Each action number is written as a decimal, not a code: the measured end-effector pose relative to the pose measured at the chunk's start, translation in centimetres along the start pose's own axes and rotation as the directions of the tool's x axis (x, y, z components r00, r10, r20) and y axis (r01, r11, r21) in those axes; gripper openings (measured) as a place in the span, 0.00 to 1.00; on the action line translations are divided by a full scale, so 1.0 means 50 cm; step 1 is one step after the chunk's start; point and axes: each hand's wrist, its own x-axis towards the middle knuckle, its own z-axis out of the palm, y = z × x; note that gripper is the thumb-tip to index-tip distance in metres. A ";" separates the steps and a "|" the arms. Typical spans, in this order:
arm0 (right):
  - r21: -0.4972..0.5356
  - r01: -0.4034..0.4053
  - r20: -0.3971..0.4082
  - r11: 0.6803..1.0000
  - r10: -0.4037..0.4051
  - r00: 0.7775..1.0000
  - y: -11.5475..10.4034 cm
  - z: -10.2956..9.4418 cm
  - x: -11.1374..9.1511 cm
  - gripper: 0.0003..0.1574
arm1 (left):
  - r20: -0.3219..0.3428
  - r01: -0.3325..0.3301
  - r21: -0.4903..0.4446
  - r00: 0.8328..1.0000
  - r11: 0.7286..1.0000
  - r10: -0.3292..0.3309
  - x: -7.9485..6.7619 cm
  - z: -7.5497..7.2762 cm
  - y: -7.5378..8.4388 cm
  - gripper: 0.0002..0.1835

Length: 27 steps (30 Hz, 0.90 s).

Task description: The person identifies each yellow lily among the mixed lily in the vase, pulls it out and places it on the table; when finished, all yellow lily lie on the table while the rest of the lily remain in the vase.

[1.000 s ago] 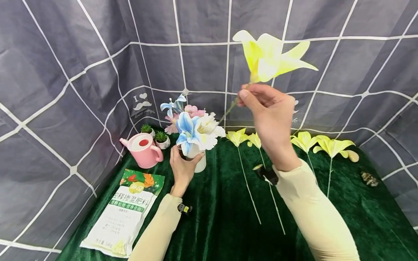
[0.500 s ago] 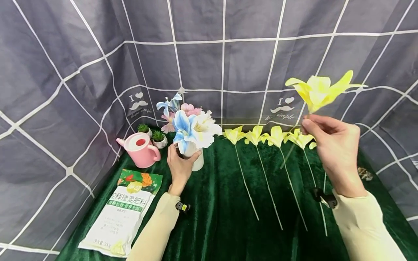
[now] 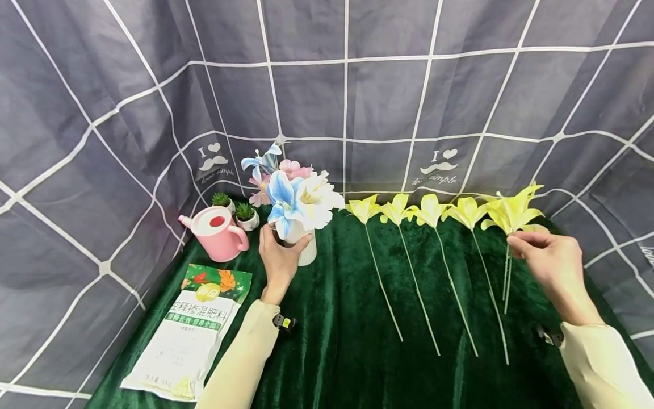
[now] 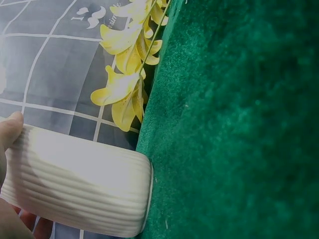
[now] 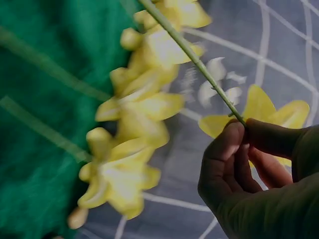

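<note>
My left hand [image 3: 280, 266] grips a white ribbed vase [image 3: 308, 254] standing on the green cloth. Blue, white and pink artificial flowers [image 3: 286, 201] fill it. The left wrist view shows the thumb and fingers around the vase [image 4: 84, 174]. At the far right, my right hand [image 3: 558, 271] pinches the stem [image 5: 192, 55] of a yellow lily [image 3: 512, 209] just under its bloom. This lily overlaps another at the right end of a row of yellow lilies [image 3: 431, 211], laid side by side with stems toward me.
A pink watering can [image 3: 217, 236] and two small potted succulents [image 3: 247, 216] stand left of the vase. In front of them lies a white and green fertilizer bag [image 3: 191, 329]. Grey gridded curtain [image 3: 388, 96] closes off the back and sides of the green velvet cloth [image 3: 347, 341].
My right hand has carried the yellow lily from near the vase to the right and down to the row's right end. My left hand keeps holding the vase in place.
</note>
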 end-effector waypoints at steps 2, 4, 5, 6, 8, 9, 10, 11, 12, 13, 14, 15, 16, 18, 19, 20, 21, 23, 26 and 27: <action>-0.066 -0.002 0.031 0.998 0.005 0.999 0.031 0.004 0.006 0.27 | 0.003 0.003 0.000 1.000 1.000 -0.003 0.000 0.000 0.001 0.39; -0.117 -0.006 0.069 0.993 0.015 0.997 0.057 0.009 0.009 0.29 | 0.007 0.006 0.000 1.000 1.000 -0.006 0.000 0.000 0.002 0.39; -0.132 -0.009 0.090 0.991 0.021 0.996 0.068 0.011 0.009 0.30 | 0.007 0.006 0.000 1.000 1.000 -0.006 0.000 0.000 0.002 0.39; -0.148 -0.007 0.104 0.989 0.023 0.994 0.078 0.013 0.010 0.30 | 0.006 0.006 -0.001 1.000 1.000 -0.006 0.000 0.000 0.001 0.39; -0.173 -0.009 0.134 0.985 0.033 0.991 0.094 0.017 0.011 0.30 | 0.001 0.003 -0.002 1.000 1.000 -0.003 -0.001 0.000 0.001 0.39; -0.182 -0.012 0.148 0.983 0.040 0.988 0.101 0.018 0.011 0.30 | 0.000 0.001 -0.002 1.000 1.000 -0.001 -0.001 0.000 0.000 0.39; -0.186 -0.014 0.163 0.982 0.045 0.986 0.108 0.020 0.013 0.30 | -0.004 -0.002 -0.004 1.000 1.000 0.002 -0.002 0.000 0.000 0.39; -0.182 -0.017 0.183 0.983 0.050 0.982 0.116 0.022 0.014 0.30 | -0.007 -0.004 -0.004 1.000 1.000 0.004 -0.003 0.000 0.000 0.39; -0.177 -0.020 0.202 0.984 0.056 0.978 0.122 0.025 0.016 0.30 | -0.009 -0.005 -0.006 1.000 1.000 0.005 -0.004 -0.001 -0.001 0.39; -0.172 -0.023 0.220 0.985 0.061 0.974 0.129 0.028 0.016 0.30 | -0.011 -0.005 -0.007 1.000 1.000 0.005 -0.004 -0.001 -0.001 0.39; -0.173 -0.024 0.235 0.985 0.065 0.970 0.135 0.031 0.017 0.30 | -0.011 -0.006 -0.006 1.000 1.000 0.006 -0.005 -0.001 -0.001 0.39; -0.168 -0.028 0.253 0.985 0.070 0.965 0.140 0.034 0.017 0.30 | -0.011 -0.007 -0.007 1.000 1.000 0.007 -0.005 -0.001 -0.002 0.39; -0.168 -0.029 0.266 0.985 0.073 0.961 0.145 0.037 0.017 0.29 | -0.012 -0.007 -0.007 1.000 1.000 0.007 -0.005 -0.002 -0.002 0.39; -0.177 -0.027 0.281 0.984 0.077 0.957 0.152 0.042 0.016 0.29 | -0.013 -0.010 -0.006 1.000 1.000 0.010 -0.005 -0.001 -0.003 0.39; -0.181 -0.027 0.286 0.983 0.079 0.955 0.155 0.044 0.015 0.28 | -0.013 -0.012 -0.005 1.000 1.000 0.012 -0.005 -0.001 -0.004 0.40; -0.182 -0.028 0.292 0.983 0.081 0.953 0.157 0.045 0.015 0.29 | -0.014 -0.014 -0.005 1.000 1.000 0.014 -0.005 -0.002 -0.004 0.40; -0.180 -0.027 0.296 0.983 0.080 0.952 0.158 0.046 0.015 0.29 | -0.015 -0.015 -0.007 1.000 1.000 0.014 -0.005 -0.003 -0.004 0.40; -0.174 -0.026 0.299 0.984 0.078 0.951 0.159 0.048 0.014 0.29 | -0.013 -0.014 -0.007 1.000 1.000 0.014 -0.004 -0.005 -0.004 0.41; -0.170 -0.027 0.297 0.985 0.077 0.952 0.158 0.047 0.012 0.30 | 0.008 -0.009 0.001 1.000 1.000 0.009 -0.003 -0.011 -0.004 0.40; -0.167 -0.024 0.297 0.986 0.074 0.952 0.156 0.046 0.011 0.31 | 0.021 -0.007 0.008 1.000 1.000 0.007 -0.003 -0.013 -0.004 0.40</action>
